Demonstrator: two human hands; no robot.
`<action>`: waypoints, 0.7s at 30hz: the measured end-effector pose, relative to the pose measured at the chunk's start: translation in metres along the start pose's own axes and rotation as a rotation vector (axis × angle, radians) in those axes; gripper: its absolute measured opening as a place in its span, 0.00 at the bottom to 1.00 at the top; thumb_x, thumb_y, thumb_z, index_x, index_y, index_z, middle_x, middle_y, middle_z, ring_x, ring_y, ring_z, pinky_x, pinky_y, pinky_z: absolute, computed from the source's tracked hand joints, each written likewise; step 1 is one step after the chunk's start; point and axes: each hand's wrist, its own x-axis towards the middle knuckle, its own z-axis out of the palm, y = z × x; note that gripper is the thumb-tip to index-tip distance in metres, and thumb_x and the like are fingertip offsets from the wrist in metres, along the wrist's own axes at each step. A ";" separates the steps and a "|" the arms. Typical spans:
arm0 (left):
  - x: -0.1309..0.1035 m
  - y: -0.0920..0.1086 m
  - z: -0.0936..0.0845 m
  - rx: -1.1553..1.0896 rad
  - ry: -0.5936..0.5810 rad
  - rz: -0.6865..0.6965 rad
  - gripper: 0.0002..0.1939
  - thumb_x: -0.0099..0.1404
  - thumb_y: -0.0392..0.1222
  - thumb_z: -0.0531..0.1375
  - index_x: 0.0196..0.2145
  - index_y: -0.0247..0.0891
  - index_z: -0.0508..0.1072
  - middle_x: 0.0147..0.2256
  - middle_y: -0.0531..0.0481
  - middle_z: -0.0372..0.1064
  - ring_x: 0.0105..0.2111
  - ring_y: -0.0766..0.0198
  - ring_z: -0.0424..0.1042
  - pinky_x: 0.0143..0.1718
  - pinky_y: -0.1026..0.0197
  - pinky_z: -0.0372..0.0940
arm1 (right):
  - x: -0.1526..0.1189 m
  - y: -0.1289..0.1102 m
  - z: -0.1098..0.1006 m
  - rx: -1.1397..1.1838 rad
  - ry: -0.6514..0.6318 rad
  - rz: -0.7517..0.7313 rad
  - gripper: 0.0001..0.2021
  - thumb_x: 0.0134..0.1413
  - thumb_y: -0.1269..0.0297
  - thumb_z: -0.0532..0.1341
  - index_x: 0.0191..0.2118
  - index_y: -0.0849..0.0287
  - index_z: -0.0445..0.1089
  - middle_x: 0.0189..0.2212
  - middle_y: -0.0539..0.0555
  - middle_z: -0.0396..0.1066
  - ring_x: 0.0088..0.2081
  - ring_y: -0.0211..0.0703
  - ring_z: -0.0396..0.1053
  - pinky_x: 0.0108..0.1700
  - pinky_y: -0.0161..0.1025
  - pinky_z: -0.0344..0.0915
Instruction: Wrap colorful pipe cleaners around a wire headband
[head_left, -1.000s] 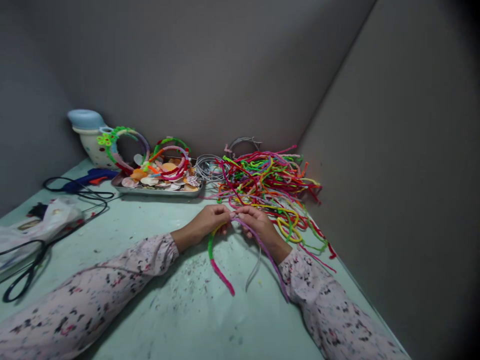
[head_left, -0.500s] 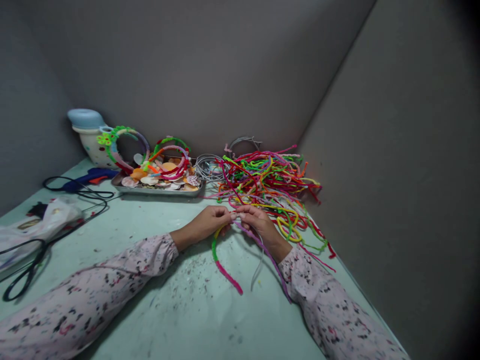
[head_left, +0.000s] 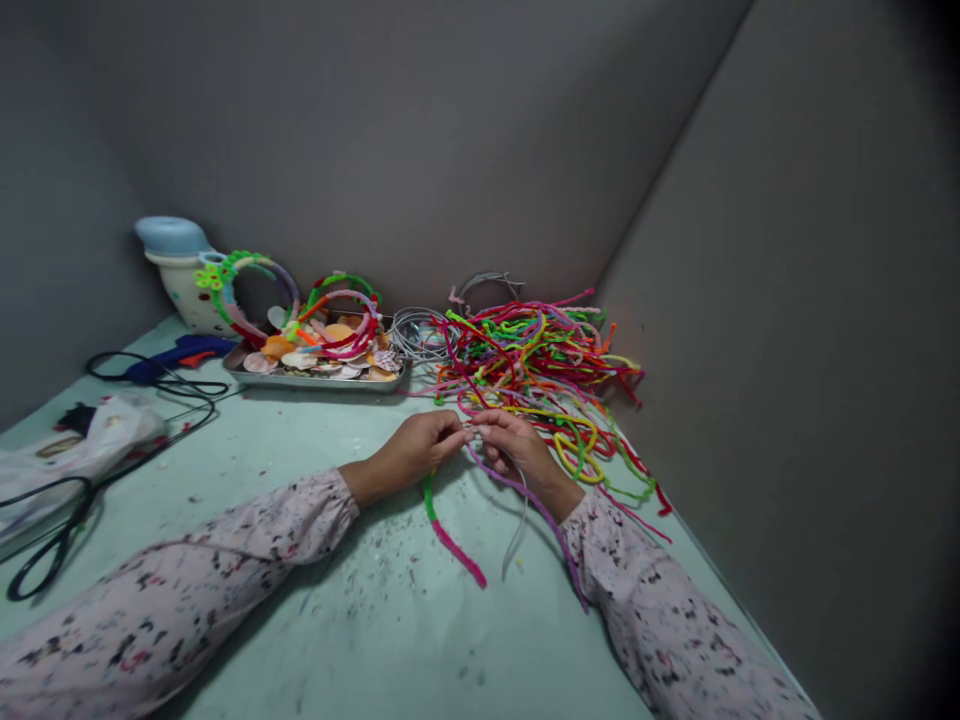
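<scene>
My left hand [head_left: 416, 447] and my right hand [head_left: 527, 452] meet fingertip to fingertip above the table, both closed in a pinch. From under my left hand hangs a curved wire wrapped in green and pink pipe cleaner [head_left: 457, 552]. A purple pipe cleaner [head_left: 545, 512] trails from between the fingertips, past my right wrist to the sleeve. A bare grey wire end [head_left: 517, 540] curves down below my right hand. The exact spot where wire and purple pipe cleaner join is hidden by my fingers.
A metal tray [head_left: 315, 383] of seashells stands at the back, with colourful wrapped hoops [head_left: 255, 262] on it. Right of it lie coiled grey wire [head_left: 420, 335] and a tangled pipe cleaner heap [head_left: 540, 350]. A cup [head_left: 184, 285], a black cable [head_left: 97, 485] and a plastic bag [head_left: 112, 435] are left.
My left fingers have shifted slightly, covering more of the wrapped wire's yellow part. The purple pipe cleaner's free end has swung a little right and down.
</scene>
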 end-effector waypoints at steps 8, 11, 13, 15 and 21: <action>-0.004 0.005 -0.002 -0.090 -0.006 -0.024 0.16 0.64 0.51 0.53 0.26 0.36 0.66 0.20 0.56 0.59 0.22 0.69 0.57 0.23 0.67 0.51 | -0.002 -0.002 0.002 -0.011 0.014 -0.005 0.15 0.43 0.61 0.66 0.38 0.59 0.67 0.15 0.41 0.58 0.15 0.28 0.51 0.15 0.26 0.46; -0.005 0.007 -0.003 -0.097 0.006 -0.016 0.15 0.63 0.49 0.54 0.27 0.36 0.67 0.21 0.56 0.60 0.22 0.69 0.58 0.24 0.67 0.52 | -0.001 -0.001 0.001 0.008 -0.001 -0.021 0.15 0.43 0.62 0.66 0.38 0.59 0.67 0.15 0.42 0.59 0.15 0.28 0.52 0.15 0.26 0.46; -0.005 0.008 -0.002 -0.083 0.019 -0.005 0.14 0.63 0.49 0.54 0.26 0.36 0.67 0.21 0.55 0.60 0.23 0.68 0.58 0.24 0.67 0.52 | 0.000 0.001 0.000 0.016 -0.006 -0.018 0.14 0.43 0.62 0.66 0.38 0.59 0.67 0.15 0.42 0.59 0.15 0.28 0.52 0.14 0.26 0.46; -0.005 0.008 -0.002 -0.050 0.034 0.020 0.14 0.62 0.48 0.55 0.26 0.36 0.68 0.22 0.55 0.61 0.23 0.68 0.58 0.24 0.66 0.52 | 0.001 0.002 -0.001 0.016 -0.003 -0.013 0.14 0.43 0.62 0.66 0.38 0.59 0.67 0.15 0.41 0.59 0.14 0.28 0.52 0.14 0.26 0.45; -0.004 0.004 -0.001 0.129 0.044 0.078 0.12 0.64 0.46 0.53 0.28 0.36 0.68 0.25 0.52 0.65 0.26 0.67 0.60 0.28 0.65 0.53 | 0.001 0.003 -0.001 0.024 0.001 -0.023 0.15 0.43 0.62 0.66 0.38 0.59 0.68 0.15 0.42 0.59 0.15 0.28 0.53 0.15 0.25 0.47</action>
